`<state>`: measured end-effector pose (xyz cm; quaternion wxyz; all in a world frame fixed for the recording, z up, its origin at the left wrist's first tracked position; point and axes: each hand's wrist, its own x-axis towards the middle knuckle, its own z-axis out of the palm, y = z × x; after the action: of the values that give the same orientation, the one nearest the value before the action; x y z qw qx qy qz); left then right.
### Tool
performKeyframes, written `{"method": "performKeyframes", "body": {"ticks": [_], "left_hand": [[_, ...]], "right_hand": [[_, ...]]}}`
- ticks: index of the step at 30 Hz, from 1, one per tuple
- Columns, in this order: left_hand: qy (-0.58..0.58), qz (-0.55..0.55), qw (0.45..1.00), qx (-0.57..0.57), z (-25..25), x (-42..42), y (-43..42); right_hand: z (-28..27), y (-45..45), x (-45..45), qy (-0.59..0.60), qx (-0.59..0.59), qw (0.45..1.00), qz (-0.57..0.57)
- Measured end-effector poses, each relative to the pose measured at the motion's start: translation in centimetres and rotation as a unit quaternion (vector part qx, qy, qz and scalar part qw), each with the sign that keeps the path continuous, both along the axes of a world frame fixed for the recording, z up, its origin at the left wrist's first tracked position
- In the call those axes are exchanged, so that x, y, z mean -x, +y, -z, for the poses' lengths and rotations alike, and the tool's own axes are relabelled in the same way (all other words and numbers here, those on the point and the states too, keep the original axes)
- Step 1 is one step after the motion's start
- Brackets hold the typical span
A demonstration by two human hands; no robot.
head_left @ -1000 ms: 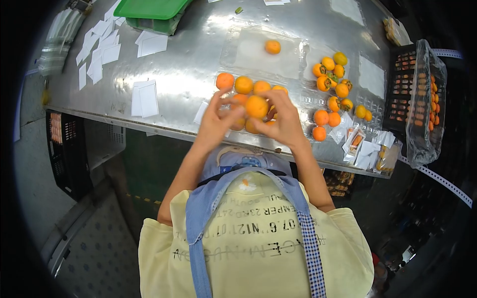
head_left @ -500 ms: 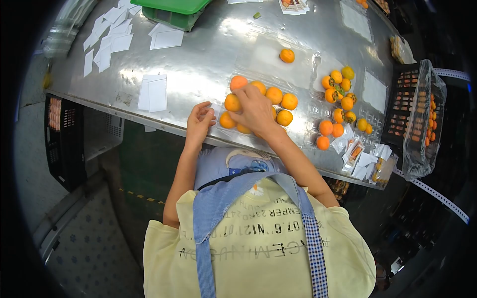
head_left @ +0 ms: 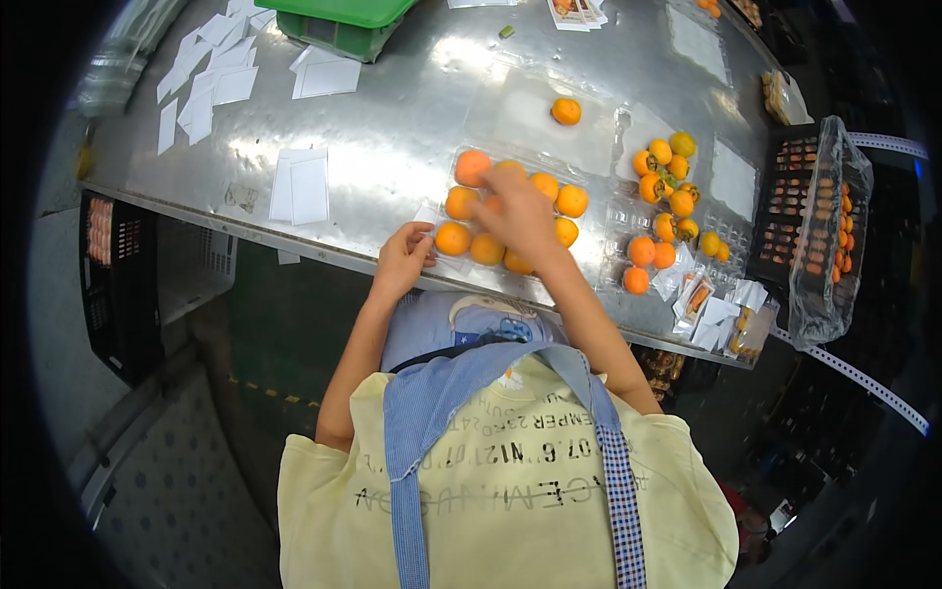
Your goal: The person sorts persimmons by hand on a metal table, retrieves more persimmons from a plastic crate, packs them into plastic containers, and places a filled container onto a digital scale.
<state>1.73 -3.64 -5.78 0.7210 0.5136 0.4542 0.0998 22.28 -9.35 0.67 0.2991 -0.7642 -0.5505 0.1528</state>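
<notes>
My left hand (head_left: 404,257) was half open, fingers curled in at the near left corner of the see-through tray (head_left: 465,266); whether they pinched its rim, I couldn't tell. My right hand (head_left: 520,211) was over the middle of the tray, palm down, fingers bent onto the fruit (head_left: 453,239) and hiding some of it (my own knuckles were in the way), so I couldn't tell if it gripped one.

The fruit sat in rows in the tray, close to the near edge of the table (head_left: 383,137). Beyond the tray lay a lone fruit (head_left: 566,111), well apart from both hands. To the left, a few white cards (head_left: 299,187) lay apart from my left hand; to the right, more fruit stood in a loose group (head_left: 681,203).

My left forearm came up fairly steeply, while my right one slanted inward across the table edge.
</notes>
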Motion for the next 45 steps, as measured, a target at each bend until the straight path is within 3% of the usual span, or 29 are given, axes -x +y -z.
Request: {"method": "performKeyframes", "body": {"ticks": [3, 8, 17, 20, 24, 27, 30, 33, 36, 40, 42, 44, 45], "left_hand": [[-0.001, 0.006, 1.0, 0.022, -0.1, 0.1, -0.3], [-0.018, -0.005, 0.997, 0.071, -0.1, 0.1, -0.6], [-0.03, -0.09, 0.986, 0.139, -1.8, -0.4, -2.2], [-0.022, -0.103, 0.981, 0.161, -1.8, -0.6, -2.4], [-0.014, -0.119, 0.98, 0.162, -2.2, -1.3, -3.2], [-0.007, -0.127, 0.983, 0.13, -2.1, -1.6, -3.7], [-0.006, -0.132, 0.986, 0.103, -1.8, -1.5, -4.1], [0.007, -0.129, 0.988, 0.081, -2.0, -1.8, -4.2], [0.006, -0.134, 0.988, 0.072, -1.9, -1.8, -4.4], [0.013, -0.141, 0.988, 0.064, -2.0, -1.9, -4.6], [0.013, -0.143, 0.988, 0.06, -1.9, -2.0, -4.6], [0.015, -0.139, 0.988, 0.058, -1.7, -1.9, -4.6], [0.007, -0.14, 0.989, 0.051, -1.3, -1.7, -4.6]], "right_hand": [[0.0, -2.1, -4.3, 0.046, -0.019, 0.99, 0.135], [2.4, -6.2, -11.9, 0.023, -0.034, 0.971, 0.237], [5.6, -6.9, -14.6, -0.006, 0.021, 0.962, 0.272], [6.4, -6.2, -15.5, 0.066, 0.088, 0.958, 0.264], [6.5, -5.4, -16.5, 0.059, 0.141, 0.956, 0.25], [2.2, -4.1, -14.1, -0.253, -0.042, 0.93, 0.263], [0.2, -1.1, -14.3, -0.191, -0.06, 0.959, 0.199], [1.6, 1.9, -15.0, -0.164, -0.008, 0.971, 0.173], [2.8, 3.5, -15.8, -0.133, 0.128, 0.973, 0.142], [2.8, 3.2, -16.6, -0.02, 0.101, 0.987, 0.122], [3.7, 2.9, -16.8, 0.098, -0.006, 0.989, 0.112], [4.3, 2.2, -16.4, 0.231, -0.127, 0.958, 0.111], [3.6, 1.5, -16.1, 0.341, -0.133, 0.923, 0.117]]}}
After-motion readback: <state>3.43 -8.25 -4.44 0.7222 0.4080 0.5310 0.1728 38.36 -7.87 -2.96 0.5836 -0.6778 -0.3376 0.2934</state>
